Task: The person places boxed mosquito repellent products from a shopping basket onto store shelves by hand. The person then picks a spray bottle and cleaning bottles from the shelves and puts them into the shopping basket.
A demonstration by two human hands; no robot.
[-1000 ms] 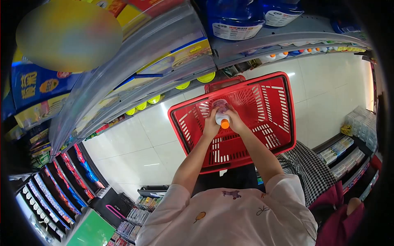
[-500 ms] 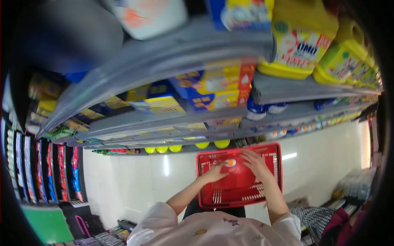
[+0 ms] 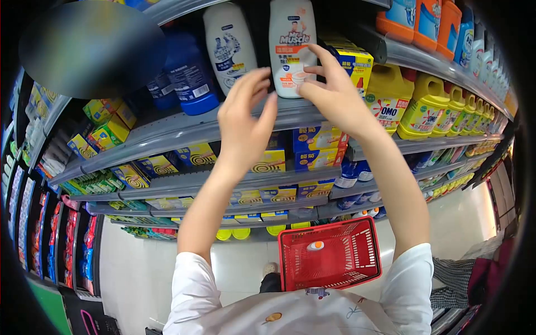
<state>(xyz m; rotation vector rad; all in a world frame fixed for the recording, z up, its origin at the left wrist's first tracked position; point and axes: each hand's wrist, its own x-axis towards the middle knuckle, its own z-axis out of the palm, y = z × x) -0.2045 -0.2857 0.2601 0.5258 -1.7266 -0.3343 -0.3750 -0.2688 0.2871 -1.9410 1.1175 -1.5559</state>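
A white Mr Muscle bottle (image 3: 291,50) with an orange label band stands upright at the front of the shelf. My right hand (image 3: 330,89) is at its right edge, fingers apart and bent over its lower label; whether they touch it I cannot tell. My left hand (image 3: 245,120) is raised just in front of the shelf edge, open, thumb and fingers spread, with nothing in it. Behind it and to the left stands a second white bottle (image 3: 226,42) with a blue-grey label. A red shopping basket (image 3: 290,279) is below on the floor, with a small white and orange item (image 3: 316,245) in it.
Blue bottles (image 3: 192,72) stand left on the same shelf, yellow OMO jugs (image 3: 385,100) to the right. Boxes with coil pictures (image 3: 279,194) fill lower shelves. The grey shelf edge (image 3: 156,137) juts toward me. A person in checked clothing (image 3: 455,279) is at lower right.
Both hands have left the basket and risen to the bottles on the shelf. The view has tilted up, showing more of the upper shelf. The basket now sits lower in view.
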